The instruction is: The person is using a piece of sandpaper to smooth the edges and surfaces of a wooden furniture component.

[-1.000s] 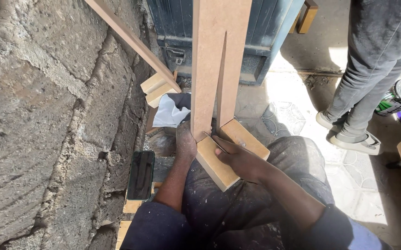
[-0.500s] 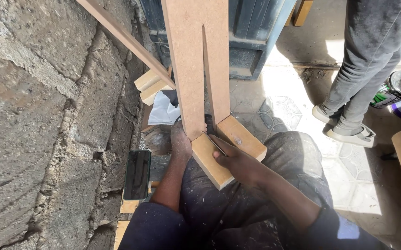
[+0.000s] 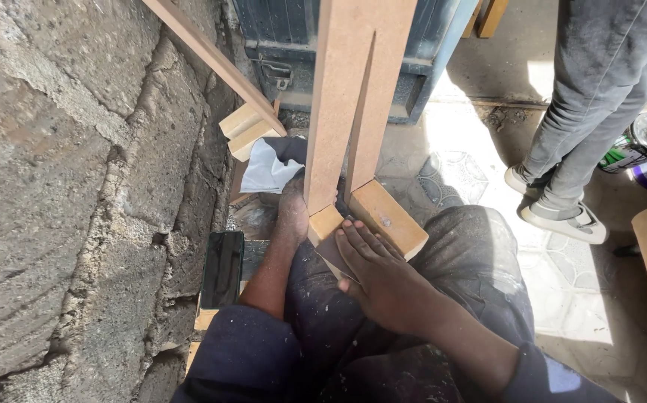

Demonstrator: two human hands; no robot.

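Right hand point(image 3: 383, 280) flat on sandpaper point(image 3: 335, 257), pressing it against wooden frame point(image 3: 353, 112); left hand point(image 3: 294, 205) grips frame's left side; phone point(image 3: 223, 269) left of it.

Rough grey block wall point(image 3: 62, 186) with coarse mortar joints fills the left side. A dark blue metal door point(image 3: 294, 37) stands at the far end. Patterned floor tiles point(image 3: 458, 179) lie in strong sunlight on the right, dusty and pale; the strip along the wall's foot stays in shade.
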